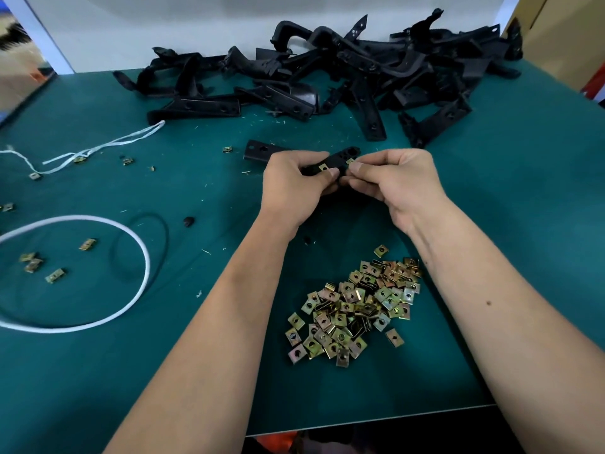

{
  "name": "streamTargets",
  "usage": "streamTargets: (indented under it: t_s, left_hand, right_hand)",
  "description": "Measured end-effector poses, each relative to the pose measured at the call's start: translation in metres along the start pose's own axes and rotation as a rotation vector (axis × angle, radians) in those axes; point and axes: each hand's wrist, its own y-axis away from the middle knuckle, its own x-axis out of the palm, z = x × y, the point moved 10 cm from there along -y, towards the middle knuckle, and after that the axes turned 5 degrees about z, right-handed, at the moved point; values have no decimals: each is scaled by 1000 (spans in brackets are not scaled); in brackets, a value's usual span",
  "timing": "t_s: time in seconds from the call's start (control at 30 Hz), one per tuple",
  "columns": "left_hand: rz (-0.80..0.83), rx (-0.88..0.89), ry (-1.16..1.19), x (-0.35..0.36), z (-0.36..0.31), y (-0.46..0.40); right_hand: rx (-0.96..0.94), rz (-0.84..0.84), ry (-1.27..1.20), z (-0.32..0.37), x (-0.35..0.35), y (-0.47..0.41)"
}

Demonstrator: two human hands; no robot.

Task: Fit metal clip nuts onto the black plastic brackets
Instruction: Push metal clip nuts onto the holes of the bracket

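Over the middle of the green mat, my left hand grips a black plastic bracket. One brass-coloured clip nut sits on the bracket's edge by my left thumb. My right hand pinches a second clip nut against the bracket's right end. Another black bracket lies flat just behind my left hand. A heap of loose clip nuts lies on the mat between my forearms. A big pile of black brackets stretches along the back of the table.
A white cord loop and a thin black ring lie at the left, with scattered clip nuts inside and around them. White string trails at the far left. The table's front edge is close below.
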Motion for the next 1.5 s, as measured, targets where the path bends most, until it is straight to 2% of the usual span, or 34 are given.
streamTargets:
  t_s: [0.3,0.57,0.77,0.97,1.07,1.13,1.27,1.33,1.4,1.5]
  left_hand:
    - [69,16,3,6,-8,6]
    - [73,176,-128,10,-37,12]
    - [83,195,-147,16,-37,11]
    - [69,166,-222,15,-26,12]
    - [59,252,-347,14,-40,16]
    - [72,344,-512,27,-54,26]
    - [172,523,-834,90,-82,58]
    - [225,579,-972,127,-98,73]
    - [252,629,-1041,163,-115,88]
    - [333,748,-983,234,-140,131]
  right_hand:
    - [30,-9,-91,0,-2,1]
    - [52,10,-151,1,-6,-4]
    - [23,31,-202,2,-9,-2]
    - [31,68,-49,6,-5,-2]
    - [66,131,-61,7,-2,3]
    - [69,133,-81,8,-9,10]
    - [67,-8,-153,11,-59,31]
    - [53,-22,-206,17,-87,47]
    - [8,-68,-249,28,-123,65]
    - [-101,-258,-249,50,-204,107]
